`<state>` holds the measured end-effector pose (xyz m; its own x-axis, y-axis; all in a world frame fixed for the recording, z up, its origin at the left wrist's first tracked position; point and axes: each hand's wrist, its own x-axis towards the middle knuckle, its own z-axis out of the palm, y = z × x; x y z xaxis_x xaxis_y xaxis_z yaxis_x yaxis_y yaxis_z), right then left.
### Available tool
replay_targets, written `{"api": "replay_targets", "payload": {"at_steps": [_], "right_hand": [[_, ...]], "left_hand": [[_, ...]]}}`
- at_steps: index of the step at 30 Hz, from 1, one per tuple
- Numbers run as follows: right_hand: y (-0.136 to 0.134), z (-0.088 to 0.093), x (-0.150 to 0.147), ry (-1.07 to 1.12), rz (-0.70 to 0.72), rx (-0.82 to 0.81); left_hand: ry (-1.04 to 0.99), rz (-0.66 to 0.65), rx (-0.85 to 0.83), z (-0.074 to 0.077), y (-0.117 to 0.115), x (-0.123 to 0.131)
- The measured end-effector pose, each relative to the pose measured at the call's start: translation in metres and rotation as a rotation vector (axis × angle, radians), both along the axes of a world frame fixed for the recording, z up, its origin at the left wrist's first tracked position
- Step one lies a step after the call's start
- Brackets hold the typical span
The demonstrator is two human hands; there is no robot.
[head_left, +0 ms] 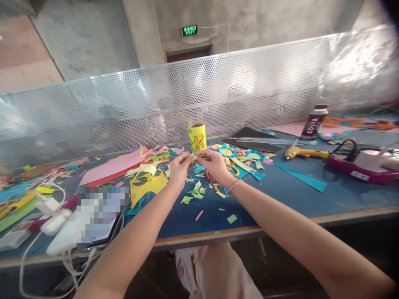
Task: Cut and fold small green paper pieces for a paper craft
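Note:
My left hand (180, 169) and my right hand (216, 164) meet above the middle of the table, fingertips pinched together. Between them shows a small piece of light green paper (195, 158), partly hidden by the fingers. Just behind stands a yellow printed cylinder (198, 137), hollow at the top. Below the hands lies a pile of green paper scraps (197, 191). Yellow and red ring-shaped handles or loops (233, 169) lie partly hidden by my right hand. Left of my left hand is a yellow paper sheet (149, 185) with cut-outs.
A tablet or phone (109, 216) with white cables lies at left, near pink paper sheets (112, 167). On the right are a yellow glue gun (307, 153), a purple power strip (361, 171) and a COSTA bottle (314, 121). A perforated metal screen (131, 108) borders the back.

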<state>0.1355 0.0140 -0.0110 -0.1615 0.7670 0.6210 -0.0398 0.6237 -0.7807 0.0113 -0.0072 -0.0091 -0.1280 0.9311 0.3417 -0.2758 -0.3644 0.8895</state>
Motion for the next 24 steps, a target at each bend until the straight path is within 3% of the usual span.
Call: {"api": "replay_targets", "payload": {"at_steps": [9, 24], "right_hand": [[0.0046, -0.003, 0.0005, -0.038, -0.085, 0.093], [-0.0015, 0.0008, -0.0001, 0.012, 0.054, -0.169]], "left_hand": [[0.046, 0.026, 0.043, -0.0002, 0.0024, -0.0016], [0.275, 0.134, 0.067, 0.0003, 0.0024, -0.0059]]}}
